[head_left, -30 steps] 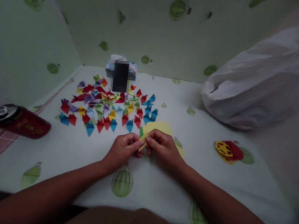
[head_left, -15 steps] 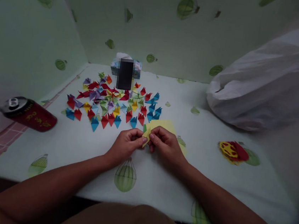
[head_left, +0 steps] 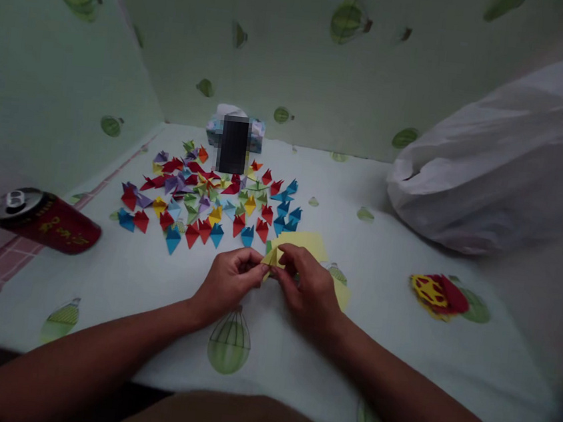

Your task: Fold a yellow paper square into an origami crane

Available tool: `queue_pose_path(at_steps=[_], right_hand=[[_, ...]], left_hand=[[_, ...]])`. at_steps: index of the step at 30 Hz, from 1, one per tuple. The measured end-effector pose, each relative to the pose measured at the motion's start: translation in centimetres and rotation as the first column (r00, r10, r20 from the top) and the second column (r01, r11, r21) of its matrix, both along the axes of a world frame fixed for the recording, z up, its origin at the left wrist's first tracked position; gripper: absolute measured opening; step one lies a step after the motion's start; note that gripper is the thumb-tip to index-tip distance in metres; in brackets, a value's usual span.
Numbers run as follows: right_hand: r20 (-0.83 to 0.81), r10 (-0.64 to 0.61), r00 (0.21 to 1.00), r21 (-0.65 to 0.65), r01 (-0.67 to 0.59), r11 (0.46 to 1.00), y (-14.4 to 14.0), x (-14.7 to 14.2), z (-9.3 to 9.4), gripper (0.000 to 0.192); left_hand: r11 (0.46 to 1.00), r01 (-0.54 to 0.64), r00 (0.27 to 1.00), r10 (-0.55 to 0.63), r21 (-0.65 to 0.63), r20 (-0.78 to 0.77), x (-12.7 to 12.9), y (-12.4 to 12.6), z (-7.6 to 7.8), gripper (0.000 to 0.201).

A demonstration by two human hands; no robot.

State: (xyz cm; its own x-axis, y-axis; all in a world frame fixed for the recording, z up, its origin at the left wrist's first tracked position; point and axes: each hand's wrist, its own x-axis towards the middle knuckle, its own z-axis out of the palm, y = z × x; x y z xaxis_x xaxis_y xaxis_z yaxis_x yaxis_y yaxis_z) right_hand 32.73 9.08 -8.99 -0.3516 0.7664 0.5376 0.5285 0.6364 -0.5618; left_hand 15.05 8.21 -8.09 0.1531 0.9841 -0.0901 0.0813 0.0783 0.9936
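The small folded yellow paper [head_left: 272, 258] is pinched between the fingertips of the left hand [head_left: 228, 282] and the right hand [head_left: 306, 286], just above the worktop [head_left: 118, 274] and right in front of the yellow sheets [head_left: 308, 244]. Each grip is closed tight on it. A slip of either pinch could likely skew the crease or drop the piece onto those sheets, close to the coloured folded pieces [head_left: 212, 197] beyond.

The scene is dim and greenish, with soft, even light and only faint shadows. Wide-angle distortion bends the edges, the right corners darken to black, and detail is soft throughout, without glare.
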Motion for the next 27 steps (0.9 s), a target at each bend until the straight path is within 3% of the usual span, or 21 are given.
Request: queue_pose_path(at_steps=[5, 12, 15, 17, 21, 24, 27], right_hand=[[0.080, 0.000, 0.997, 0.142, -0.012, 0.990, 0.17, -0.08, -0.07, 0.010], [0.048, -0.029, 0.998, 0.155, 0.022, 0.988, -0.13, -0.25, -0.20, 0.011], [-0.051, -0.052, 0.997, 0.057, 0.054, 0.997, -0.29, -0.33, 0.02, 0.010], [-0.154, -0.065, 0.986, -0.106, 0.049, 0.993, -0.35, -0.41, 0.20, 0.010], [-0.389, -0.124, 0.913, -0.434, -0.063, 0.899, -0.38, -0.70, 0.33, 0.010], [-0.480, -0.123, 0.869, -0.449, -0.123, 0.885, -0.38, -0.89, 0.21, 0.008], [-0.416, -0.091, 0.905, -0.335, -0.059, 0.941, -0.36, -0.83, 0.17, 0.009]], left_hand=[[0.998, 0.024, 1.000, -0.023, 0.060, -0.018, 0.03, -0.05, -0.25, 0.018], [0.989, 0.065, 0.993, -0.051, 0.133, -0.107, 0.06, -0.06, -0.21, 0.015], [0.991, 0.078, 0.994, -0.070, 0.108, -0.079, 0.15, -0.12, -0.22, 0.016], [0.992, 0.094, 0.995, -0.092, 0.082, -0.024, 0.18, -0.16, -0.24, 0.017], [0.991, 0.125, 0.990, -0.128, 0.056, 0.062, 0.13, -0.19, -0.26, 0.018], [0.987, 0.135, 0.989, -0.140, 0.086, 0.053, 0.04, -0.13, -0.41, 0.017], [0.978, 0.139, 0.990, -0.140, 0.153, -0.003, -0.06, -0.05, -0.58, 0.014]])
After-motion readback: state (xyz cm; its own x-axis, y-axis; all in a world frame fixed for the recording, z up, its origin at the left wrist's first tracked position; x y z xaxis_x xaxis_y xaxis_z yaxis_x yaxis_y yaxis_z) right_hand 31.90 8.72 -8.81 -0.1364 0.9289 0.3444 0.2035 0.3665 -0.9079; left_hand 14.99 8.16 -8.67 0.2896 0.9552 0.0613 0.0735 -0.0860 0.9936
